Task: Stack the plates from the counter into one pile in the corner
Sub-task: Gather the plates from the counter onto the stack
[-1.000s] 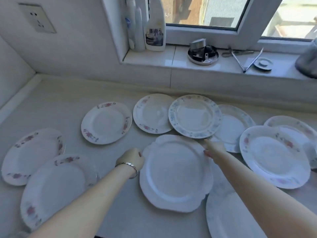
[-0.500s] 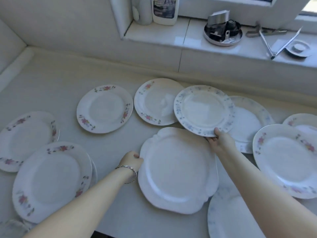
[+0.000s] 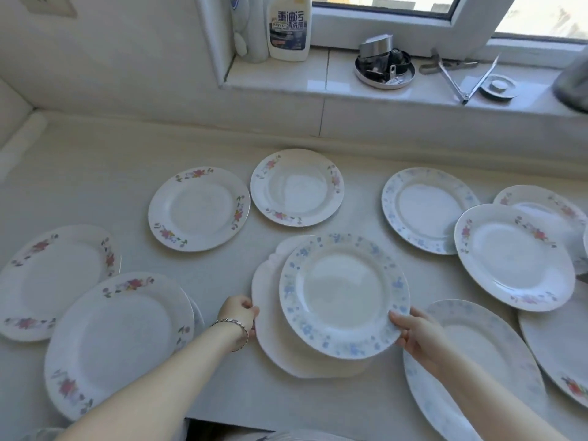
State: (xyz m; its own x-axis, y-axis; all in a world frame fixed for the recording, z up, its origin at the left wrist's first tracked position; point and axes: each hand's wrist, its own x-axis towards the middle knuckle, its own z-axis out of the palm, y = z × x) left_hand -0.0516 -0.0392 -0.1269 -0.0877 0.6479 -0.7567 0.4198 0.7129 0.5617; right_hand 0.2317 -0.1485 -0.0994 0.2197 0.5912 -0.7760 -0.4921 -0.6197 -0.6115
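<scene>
A blue-flowered plate lies over a larger plain white scalloped plate in the middle of the counter. My right hand grips the blue-flowered plate by its near right rim. My left hand, with a bracelet at the wrist, holds the scalloped plate's left edge. Several other plates lie spread out: red-flowered ones behind, red-flowered ones at the left, a blue one and red-flowered ones at the right, and a big blue oval plate under my right forearm.
The counter's far left corner meets the tiled wall. On the window sill stand a cleaner bottle, a round metal dish of parts, tongs and a small lid. The counter's front edge runs just below my arms.
My right hand has carried the blue-flowered plate from behind the scalloped plate toward me and brought it over that plate. My left hand stays at the scalloped plate's left edge.
</scene>
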